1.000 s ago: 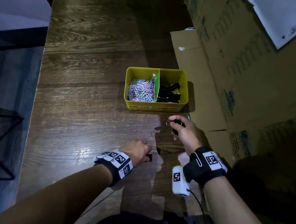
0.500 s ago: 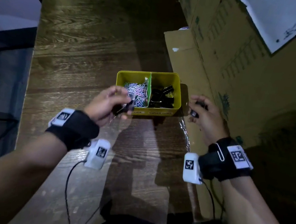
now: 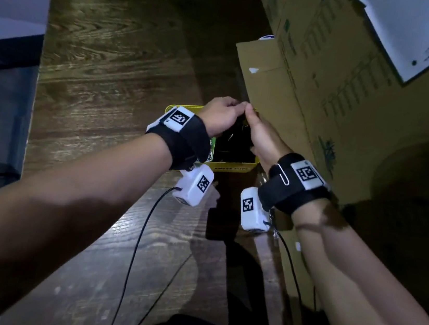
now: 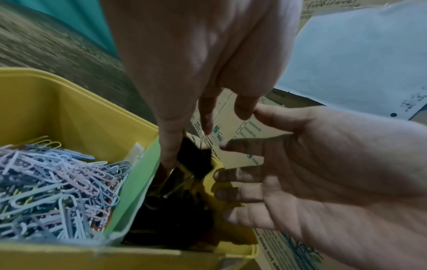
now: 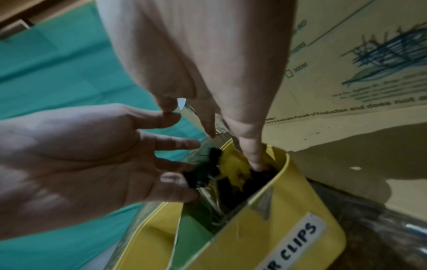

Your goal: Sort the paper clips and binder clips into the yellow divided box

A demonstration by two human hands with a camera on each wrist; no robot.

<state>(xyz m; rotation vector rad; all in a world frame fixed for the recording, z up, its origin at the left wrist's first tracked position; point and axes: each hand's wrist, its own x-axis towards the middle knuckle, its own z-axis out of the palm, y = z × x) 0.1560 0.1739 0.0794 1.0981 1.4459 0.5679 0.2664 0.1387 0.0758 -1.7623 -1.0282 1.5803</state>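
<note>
The yellow divided box sits on the wooden table. Pastel paper clips fill its left compartment. A green divider separates them from the black binder clips on the right. My left hand and right hand meet fingertip to fingertip above the right compartment. Both hands have straight, spread fingers pointing down. A blurred black binder clip hangs at the left fingertips just over that compartment, with no finger curled round it. One right finger reaches inside the box.
Large cardboard boxes stand tight against the box's right side. Wooden tabletop stretches left and far, ending at a left edge. Cables from the wrist cameras hang over the near table.
Both hands, each holding a black binder clip, moved from in front of the box to above its right compartment. Their fingers have spread apart and a clip is loose at the left fingertips.
</note>
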